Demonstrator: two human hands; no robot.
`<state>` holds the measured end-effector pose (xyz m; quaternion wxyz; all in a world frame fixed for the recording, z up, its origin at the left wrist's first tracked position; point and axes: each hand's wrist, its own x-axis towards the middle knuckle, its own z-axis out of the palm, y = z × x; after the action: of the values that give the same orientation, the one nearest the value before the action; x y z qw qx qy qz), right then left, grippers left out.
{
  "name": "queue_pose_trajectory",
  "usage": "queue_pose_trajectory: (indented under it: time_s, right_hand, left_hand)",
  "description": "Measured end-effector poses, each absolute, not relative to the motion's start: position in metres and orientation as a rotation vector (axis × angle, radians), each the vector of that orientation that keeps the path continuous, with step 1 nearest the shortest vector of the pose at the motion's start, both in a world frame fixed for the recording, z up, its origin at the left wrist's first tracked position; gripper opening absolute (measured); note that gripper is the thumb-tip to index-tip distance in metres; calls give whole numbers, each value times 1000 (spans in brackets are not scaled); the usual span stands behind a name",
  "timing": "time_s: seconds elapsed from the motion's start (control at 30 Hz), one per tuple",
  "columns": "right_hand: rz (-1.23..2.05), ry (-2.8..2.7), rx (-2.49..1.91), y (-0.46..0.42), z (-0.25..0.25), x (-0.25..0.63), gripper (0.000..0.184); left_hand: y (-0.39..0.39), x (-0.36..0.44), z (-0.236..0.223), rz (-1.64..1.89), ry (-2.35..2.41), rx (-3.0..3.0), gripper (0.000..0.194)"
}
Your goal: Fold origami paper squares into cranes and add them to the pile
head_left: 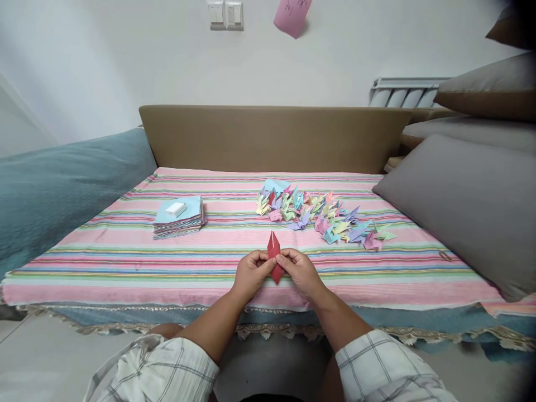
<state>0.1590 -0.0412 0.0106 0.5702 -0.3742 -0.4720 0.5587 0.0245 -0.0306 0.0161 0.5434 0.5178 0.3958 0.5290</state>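
A narrow, diamond-shaped piece of folded red origami paper (274, 245) is held upright over the front part of the striped cloth, its split points at the top. My left hand (253, 272) pinches its left edge, thumb on the front face. On the other edge, my right hand (300, 272) grips it the same way, and the two thumbs nearly meet at its middle. Fingers behind the paper are partly hidden. Just beyond my hands lies a pile of folded paper cranes (322, 212) in many colours.
A stack of square paper (180, 219) with a small white box (176, 209) on top sits at the left. Grey cushions (460, 201) border the right side, a blue-covered armrest (75, 184) the left. The brown backrest (272, 138) stands behind the striped cloth (125, 251).
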Motion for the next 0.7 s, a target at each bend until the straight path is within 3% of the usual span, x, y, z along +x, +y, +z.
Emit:
queue_pose_trajectory:
  time_s: [0.7]
  right_hand:
    - [1398,-984,-880,-39,5,159,30]
  left_hand:
    - [-31,25,24,1290,876,1072,30]
